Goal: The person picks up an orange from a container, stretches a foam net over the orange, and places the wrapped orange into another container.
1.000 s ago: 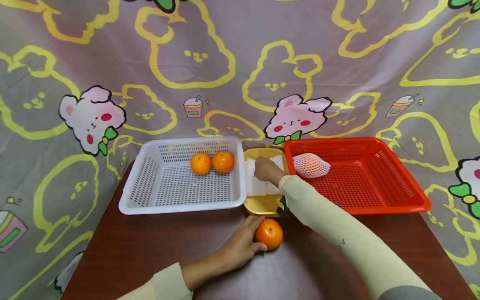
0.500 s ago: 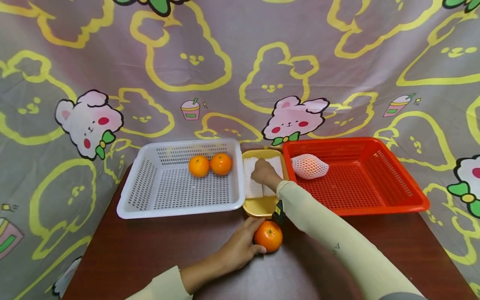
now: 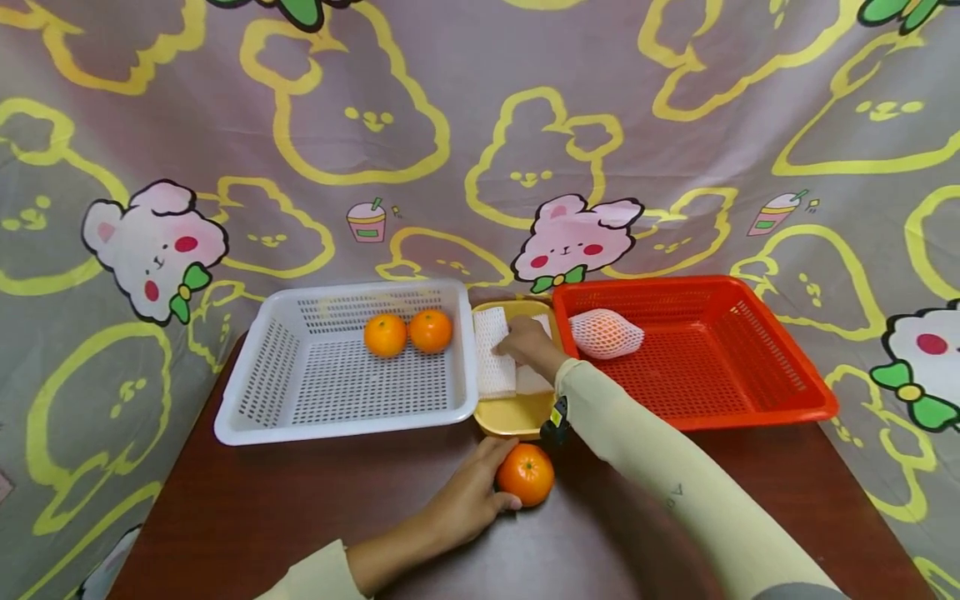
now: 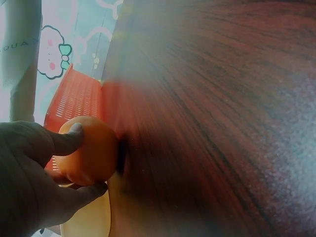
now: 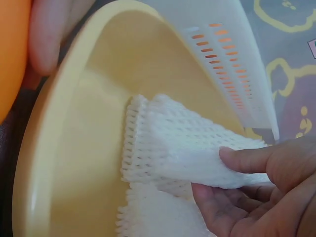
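Observation:
On the table, my left hand grips an orange, its fingers and thumb round the fruit's left side. The left wrist view shows the thumb across the orange. Over the yellow basin, my right hand pinches a white foam fruit net between thumb and fingers. That net is flat, and more white netting lies below it in the basin. In the head view the right hand covers part of the netting.
A white basket with two oranges stands left of the basin. On its right, a red basket holds a fruit in a foam net. A patterned cloth hangs right behind them.
The right hand has drawn back slightly, and the netting under it has shifted, showing more of the basin. The left hand still holds the orange in place. The head view has turned slightly right.

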`<state>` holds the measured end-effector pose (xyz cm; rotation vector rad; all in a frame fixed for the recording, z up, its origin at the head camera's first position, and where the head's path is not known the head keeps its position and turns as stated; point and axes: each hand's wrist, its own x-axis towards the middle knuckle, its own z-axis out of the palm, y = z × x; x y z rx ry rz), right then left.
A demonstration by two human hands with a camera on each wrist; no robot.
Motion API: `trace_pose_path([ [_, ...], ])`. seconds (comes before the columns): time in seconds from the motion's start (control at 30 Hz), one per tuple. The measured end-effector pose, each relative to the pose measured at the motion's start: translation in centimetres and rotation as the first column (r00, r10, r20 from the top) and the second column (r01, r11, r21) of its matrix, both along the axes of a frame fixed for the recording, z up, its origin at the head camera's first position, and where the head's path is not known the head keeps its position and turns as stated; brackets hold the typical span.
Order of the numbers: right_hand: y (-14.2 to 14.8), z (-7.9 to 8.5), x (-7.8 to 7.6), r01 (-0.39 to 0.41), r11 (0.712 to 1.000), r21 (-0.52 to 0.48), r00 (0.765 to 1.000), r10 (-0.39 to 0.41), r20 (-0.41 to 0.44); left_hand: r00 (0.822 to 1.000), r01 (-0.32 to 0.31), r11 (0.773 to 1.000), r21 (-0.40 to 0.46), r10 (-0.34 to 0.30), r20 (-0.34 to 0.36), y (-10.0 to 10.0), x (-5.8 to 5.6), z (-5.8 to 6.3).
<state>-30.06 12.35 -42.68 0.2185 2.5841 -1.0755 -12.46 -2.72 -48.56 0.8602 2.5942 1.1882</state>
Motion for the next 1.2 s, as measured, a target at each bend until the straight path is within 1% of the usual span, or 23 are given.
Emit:
trace_pose_path([
  [0.13, -0.2, 0.1, -0.2, -0.002, 1.0, -0.03, 1.0, 0.002, -0.008, 1.0, -0.002, 1.0, -0.003, 0.002, -0.012, -0.2, 0.0, 0.2],
  [0.3, -0.2, 0.1, 0.4, -0.02, 0.999, -0.04, 0.999, 0.019, -0.033, 1.0, 0.007, 1.0, -0.013, -0.007, -0.015, -0.2, 0.2, 0.1],
  [0.37, -0.2, 0.2, 0.6, -0.03, 0.999, -0.029, 0.999, 0.029, -0.041, 1.0, 0.008, 1.0, -0.014, -0.009, -0.009, -0.1, 0.2, 0.0],
  [0.43, -0.1, 0.4, 0.7, -0.055, 0.998, 0.007, 0.996, 0.056, -0.07, 1.0, 0.006, 1.0, -0.012, -0.006, -0.003, -0.1, 0.2, 0.0],
  [0.53, 0.1, 0.7, 0.7, -0.097, 0.993, 0.062, 0.987, 0.104, -0.125, 1.0, -0.003, 1.0, -0.01, 0.003, -0.002, -0.1, 0.0, 0.1],
  [0.63, 0.2, 1.1, 0.7, -0.123, 0.989, 0.081, 0.979, 0.134, -0.153, 1.0, -0.012, 1.0, -0.016, 0.012, -0.006, -0.2, -0.2, 0.3],
  [0.8, 0.5, 1.8, 1.1, -0.117, 0.992, 0.052, 0.977, 0.125, -0.171, 1.0, -0.011, 0.999, -0.031, 0.011, -0.009, -0.3, -0.3, 0.5],
  [1.0, 2.0, 2.9, 2.1, -0.158, 0.987, -0.041, 0.957, 0.143, -0.252, 0.999, 0.0, 0.998, -0.062, -0.003, -0.045, -0.4, -0.4, 0.8],
  [1.1, 2.7, 3.6, 2.8, -0.16, 0.985, -0.057, 0.956, 0.14, -0.259, 0.998, -0.002, 0.996, -0.093, -0.005, -0.07, -0.5, -0.4, 1.0],
  [1.2, 3.3, 4.2, 3.8, -0.173, 0.983, -0.056, 0.95, 0.152, -0.272, 0.994, -0.009, 0.989, -0.146, -0.007, -0.109, -0.6, -0.3, 1.3],
])
